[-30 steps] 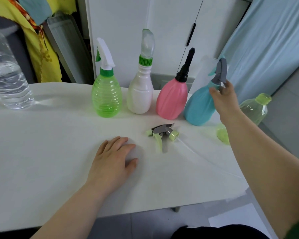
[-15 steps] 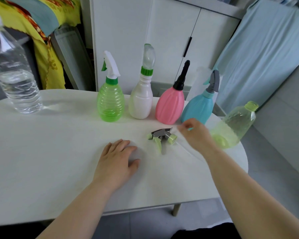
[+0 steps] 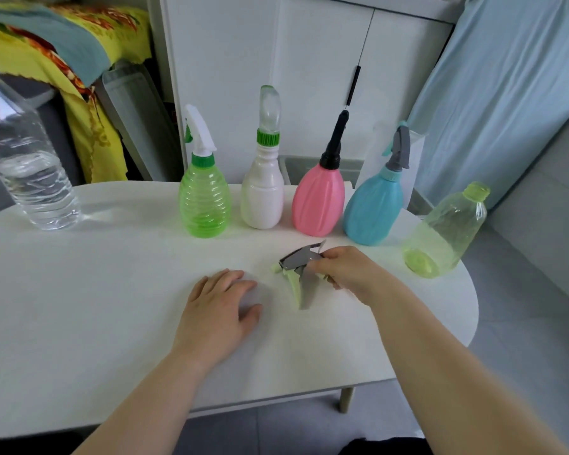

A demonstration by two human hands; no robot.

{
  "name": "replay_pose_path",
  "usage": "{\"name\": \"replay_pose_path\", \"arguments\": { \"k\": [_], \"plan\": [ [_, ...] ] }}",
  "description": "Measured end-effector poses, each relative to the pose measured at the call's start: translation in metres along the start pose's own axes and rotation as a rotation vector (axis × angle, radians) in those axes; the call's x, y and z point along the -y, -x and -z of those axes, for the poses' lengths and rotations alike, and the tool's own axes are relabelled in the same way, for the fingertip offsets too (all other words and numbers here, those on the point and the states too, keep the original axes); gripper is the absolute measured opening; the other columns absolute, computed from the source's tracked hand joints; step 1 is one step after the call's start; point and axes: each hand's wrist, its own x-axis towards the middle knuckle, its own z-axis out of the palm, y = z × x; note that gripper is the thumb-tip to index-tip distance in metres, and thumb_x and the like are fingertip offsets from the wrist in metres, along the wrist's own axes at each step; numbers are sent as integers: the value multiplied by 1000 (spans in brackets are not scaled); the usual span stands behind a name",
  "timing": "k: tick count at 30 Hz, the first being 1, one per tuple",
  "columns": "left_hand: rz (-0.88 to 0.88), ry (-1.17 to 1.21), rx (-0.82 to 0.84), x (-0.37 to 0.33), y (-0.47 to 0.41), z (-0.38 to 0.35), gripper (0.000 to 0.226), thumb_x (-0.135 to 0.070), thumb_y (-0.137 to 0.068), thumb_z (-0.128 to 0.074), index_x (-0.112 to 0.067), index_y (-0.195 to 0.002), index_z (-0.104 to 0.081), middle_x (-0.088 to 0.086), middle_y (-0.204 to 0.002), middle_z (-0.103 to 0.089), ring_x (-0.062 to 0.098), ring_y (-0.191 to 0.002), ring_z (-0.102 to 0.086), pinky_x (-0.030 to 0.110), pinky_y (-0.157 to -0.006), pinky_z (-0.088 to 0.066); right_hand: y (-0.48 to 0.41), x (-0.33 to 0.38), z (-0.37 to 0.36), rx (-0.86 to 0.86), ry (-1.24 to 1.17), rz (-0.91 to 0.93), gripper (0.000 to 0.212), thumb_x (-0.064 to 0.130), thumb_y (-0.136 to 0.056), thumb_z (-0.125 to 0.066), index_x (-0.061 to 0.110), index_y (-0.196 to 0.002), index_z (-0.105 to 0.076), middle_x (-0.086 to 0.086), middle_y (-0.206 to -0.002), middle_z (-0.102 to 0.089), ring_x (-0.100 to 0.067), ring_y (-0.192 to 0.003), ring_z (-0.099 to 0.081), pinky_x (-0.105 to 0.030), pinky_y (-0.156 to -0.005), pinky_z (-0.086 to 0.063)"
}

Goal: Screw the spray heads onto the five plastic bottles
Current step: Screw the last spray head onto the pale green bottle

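Four bottles stand in a row at the back of the white table (image 3: 79, 307), each with a spray head on: a green bottle (image 3: 205, 205), a white bottle (image 3: 262, 195), a pink bottle (image 3: 318, 201) and a blue bottle (image 3: 373, 211). A pale yellow-green bottle (image 3: 447, 234) without a head stands at the table's right edge. My right hand (image 3: 345, 270) grips the loose grey and light-green spray head (image 3: 298, 267) on the table. My left hand (image 3: 217, 310) rests flat on the table, fingers apart, just left of the spray head.
A large clear water bottle (image 3: 30, 165) stands at the table's far left. White cabinet doors (image 3: 309, 77) rise behind the bottles, a light blue curtain (image 3: 506, 93) hangs at the right, and yellow patterned cloth (image 3: 63, 60) lies at the upper left. Grey floor lies beyond the table's right end.
My right hand left the blue bottle's spray head, came down to the table and closed on the loose spray head. My left hand stayed flat. The camera tilted upward.
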Motion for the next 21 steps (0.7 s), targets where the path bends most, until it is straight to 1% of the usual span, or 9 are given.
{"name": "replay_pose_path", "arguments": {
  "k": [3, 5, 8, 10, 12, 14, 17, 19, 21],
  "plan": [
    [12, -2, 13, -2, 1, 3, 39, -36, -85, -51, -26, -122, -48, -6, -141, -39, 13, -134, -27, 26, -109, -9, 20, -2, 13, 92, -174, 45, 6, 15, -84, -56, 12, -80, -56, -1, -67, -49, -10, -52, -41, -14, -45, -34],
    [16, -11, 27, -3, 1, 4, 39, -35, -84, -52, -25, -122, -49, -5, -140, -40, 13, -133, -28, 27, -110, -11, 31, -6, 23, 124, -343, 78, 3, 13, -87, -53, 11, -85, -54, -1, -75, -59, -9, -48, -47, -15, -43, -36],
    [27, -26, 62, -5, 1, 6, 37, -31, -84, -54, -23, -120, -51, -4, -139, -43, 14, -133, -31, 29, -110, -14, 46, -19, 43, 61, -632, 131, 7, 13, -89, -48, 9, -87, -54, 1, -67, -70, -8, -41, -53, -16, -41, -41],
    [48, -16, 70, -7, 0, 7, 34, -24, -82, -59, -19, -115, -56, -1, -134, -48, 18, -129, -36, 30, -109, -19, 54, -32, 60, -10, -795, 154, 12, 14, -90, -46, 7, -90, -55, -1, -61, -68, -9, -40, -50, -17, -41, -42],
    [73, 45, 64, -14, -2, 9, 27, -14, -78, -63, -12, -105, -63, 6, -123, -58, 23, -121, -47, 30, -104, -26, 58, -48, 76, -84, -987, 172, 18, 16, -91, -42, 8, -87, -58, -2, -60, -61, -9, -40, -46, -16, -41, -41],
    [55, 138, 45, -31, -8, 11, 21, -7, -77, -64, -9, -98, -65, 3, -107, -63, 22, -107, -55, 17, -92, -30, 62, -59, 95, -154, -1179, 199, 24, 21, -92, -39, 12, -78, -57, -1, -58, -55, -7, -40, -43, -13, -42, -38],
    [-29, 252, 42, -74, -22, 6, 19, -10, -79, -61, -15, -97, -65, -12, -96, -58, 6, -95, -50, -6, -76, -25, 67, -69, 130, -288, -1337, 317, 24, 28, -90, -39, 18, -72, -51, 4, -52, -55, -5, -37, -40, -10, -41, -33],
    [-83, 332, 52, -109, -38, -2, 21, -15, -80, -60, -18, -100, -64, -22, -93, -54, -3, -92, -48, -11, -74, -22, 71, -77, 154, -380, -1357, 407, 13, 30, -77, -55, 20, -72, -48, 7, -48, -57, -4, -36, -42, -10, -41, -33],
    [-144, 410, 84, -143, -55, -12, 26, -17, -80, -60, -18, -107, -60, -25, -92, -52, -9, -89, -46, -12, -74, -22, 73, -87, 169, -465, -1363, 437, 36, 36, -47, -66, 22, -72, -45, 8, -47, -58, -4, -36, -43, -9, -40, -34]
  ]
}}
